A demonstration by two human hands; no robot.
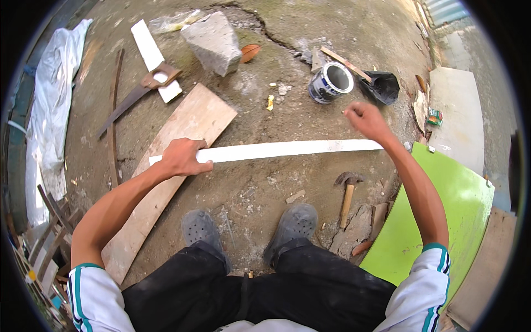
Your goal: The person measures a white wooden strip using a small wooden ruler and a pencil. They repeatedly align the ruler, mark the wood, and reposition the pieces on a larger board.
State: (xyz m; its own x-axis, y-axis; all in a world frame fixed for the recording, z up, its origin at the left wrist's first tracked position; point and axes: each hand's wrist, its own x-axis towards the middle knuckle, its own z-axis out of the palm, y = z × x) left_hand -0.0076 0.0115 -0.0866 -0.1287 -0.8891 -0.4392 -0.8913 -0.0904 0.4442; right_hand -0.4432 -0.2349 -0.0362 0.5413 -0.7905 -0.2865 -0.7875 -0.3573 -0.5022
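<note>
A long, narrow white strip (pixel 276 150) runs crosswise in front of me. My left hand (pixel 183 157) is closed around it near its left end, above a wide wooden plank (pixel 191 119). My right hand (pixel 367 119) is held above the strip's right part, apart from it, with fingers curled together in a pinch; what they hold, if anything, is too small to make out. Just beyond that hand stands an open metal can (pixel 330 83); its contents are not clear. A claw hammer (pixel 347 199) with a wooden handle lies on the ground nearer to me, below the strip's right part.
At the far left a handsaw (pixel 135 98) lies across a white board piece (pixel 148 47), beside a thin dark stick (pixel 113 133). A grey stone block (pixel 213 41) sits farther off. Black plastic (pixel 381 88) lies by the can. A green panel (pixel 437 205) rests at right.
</note>
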